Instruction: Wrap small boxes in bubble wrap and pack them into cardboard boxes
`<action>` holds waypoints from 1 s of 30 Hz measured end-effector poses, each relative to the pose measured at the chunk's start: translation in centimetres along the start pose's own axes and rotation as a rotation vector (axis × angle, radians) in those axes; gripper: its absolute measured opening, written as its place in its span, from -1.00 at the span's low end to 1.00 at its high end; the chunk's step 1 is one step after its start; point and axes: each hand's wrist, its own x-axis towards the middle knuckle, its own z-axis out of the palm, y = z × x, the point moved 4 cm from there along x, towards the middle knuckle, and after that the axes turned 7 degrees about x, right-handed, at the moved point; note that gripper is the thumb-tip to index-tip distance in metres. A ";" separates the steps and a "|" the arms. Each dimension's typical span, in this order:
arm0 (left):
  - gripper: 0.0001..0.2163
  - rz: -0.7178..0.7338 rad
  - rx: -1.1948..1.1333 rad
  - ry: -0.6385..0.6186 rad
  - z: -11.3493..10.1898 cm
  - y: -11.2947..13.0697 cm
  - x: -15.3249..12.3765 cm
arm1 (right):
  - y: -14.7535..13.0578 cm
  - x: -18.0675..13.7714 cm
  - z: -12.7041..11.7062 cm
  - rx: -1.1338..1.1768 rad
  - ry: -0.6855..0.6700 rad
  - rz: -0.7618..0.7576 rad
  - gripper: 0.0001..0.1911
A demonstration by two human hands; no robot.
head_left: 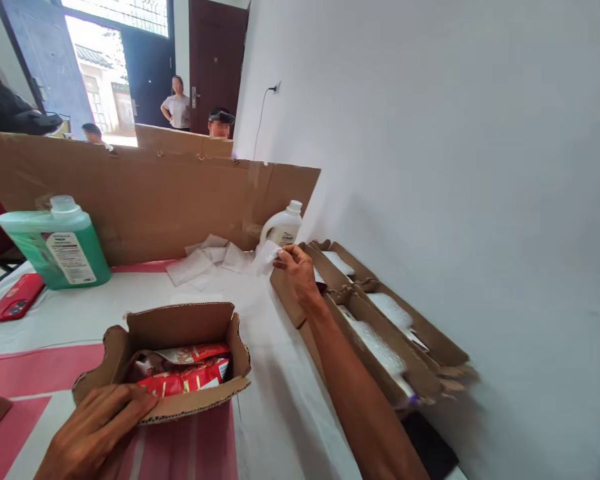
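White wall (455, 133) at right; dark doors (215, 60) frame a daylit doorway (100, 80).

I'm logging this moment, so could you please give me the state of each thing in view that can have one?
Small cardboard box: open, red packets inside.
Left hand: resting on the box's front edge.
Right hand: pinching a clear bag.
Green bottle: upright, capped.
White bottle: upright, capped.
Red phone: lying flat.

Both of the person's arms are bare, with no sleeve showing on either forearm. The left hand (97, 430) and the right hand (295, 270) wear no gloves, rings or watch. The right forearm looks lean and sinewy, its fingers (285, 252) slim.
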 end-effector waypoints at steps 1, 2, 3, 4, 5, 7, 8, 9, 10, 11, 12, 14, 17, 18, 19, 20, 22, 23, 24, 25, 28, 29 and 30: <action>-0.54 0.020 -0.009 0.003 -0.1 0.7 0.7 | -1.8 -0.8 -0.7 0.023 0.002 -0.013 -0.71; -0.61 0.036 -0.011 0.014 -0.1 1.4 1.4 | -3.6 -1.8 -1.4 0.057 -0.001 -0.023 -0.72; -0.66 0.046 -0.007 0.020 0.0 2.1 2.0 | -5.4 -2.9 -2.1 0.099 -0.012 -0.027 -0.72; -0.70 0.052 0.003 0.022 0.2 2.7 2.6 | -7.1 -4.1 -2.8 0.143 -0.029 -0.024 -0.73; -0.72 0.059 0.013 0.020 0.5 3.3 3.0 | -8.7 -5.4 -3.5 0.181 -0.049 -0.019 -0.74; -0.73 0.054 0.031 0.015 1.4 4.1 3.5 | -11.6 -8.3 -4.9 0.211 -0.076 -0.016 -0.75; -0.73 0.045 0.037 0.008 1.8 4.3 3.6 | -12.9 -9.8 -5.5 0.203 -0.081 -0.022 -0.75; -0.72 0.033 0.041 -0.010 2.2 4.6 3.6 | -14.0 -11.3 -6.2 0.189 -0.080 -0.033 -0.74; -0.73 0.025 0.042 -0.025 2.5 4.9 3.5 | -14.9 -12.8 -6.8 0.174 -0.072 -0.045 -0.74; -0.74 0.016 0.043 -0.035 2.5 5.3 3.3 | -15.6 -14.4 -7.3 0.164 -0.059 -0.051 -0.73; -0.77 0.004 0.044 -0.041 2.3 5.9 3.2 | -16.2 -16.0 -7.8 0.167 -0.042 -0.049 -0.72; -0.67 -0.022 0.033 -0.018 0.7 7.8 2.9 | -16.6 -19.2 -8.2 0.206 -0.021 -0.015 -0.70; -0.40 -0.072 -0.071 0.038 -3.0 12.3 2.3 | -15.9 -24.0 -7.0 0.280 -0.068 0.094 -0.65; -0.37 -0.083 -0.131 0.037 -4.1 14.1 2.0 | -15.5 -25.4 -6.3 0.302 -0.094 0.131 -0.63; -0.32 -0.094 -0.189 0.029 -4.9 15.8 1.7 | -15.0 -26.8 -5.4 0.322 -0.117 0.166 -0.61; -0.26 -0.096 -0.236 0.014 -5.3 17.3 1.3 | -14.4 -28.1 -4.5 0.342 -0.138 0.198 -0.58; -0.15 -0.102 -0.293 -0.025 -5.2 19.6 0.3 | -13.3 -30.1 -2.8 0.361 -0.170 0.241 -0.54; -0.12 -0.113 -0.314 -0.040 -4.8 20.3 -0.3 | -12.8 -30.9 -2.0 0.353 -0.182 0.249 -0.52; -0.11 -0.138 -0.338 -0.057 -4.3 20.6 -1.0 | -12.4 -31.5 -1.5 0.337 -0.195 0.249 -0.51; -0.09 -0.176 -0.370 -0.072 -3.7 20.5 -1.6 | -11.9 -31.9 -1.0 0.318 -0.213 0.244 -0.50; 0.05 -0.293 -0.499 -0.106 -2.5 19.3 -2.9 | -10.9 -32.3 -0.2 0.272 -0.313 0.245 -0.51; 0.10 -0.313 -0.533 -0.125 -2.4 18.9 -3.1 | -10.7 -32.3 0.0 0.263 -0.359 0.259 -0.51; 0.13 -0.324 -0.560 -0.143 -2.3 18.6 -3.1 | -10.4 -32.2 0.2 0.256 -0.406 0.274 -0.51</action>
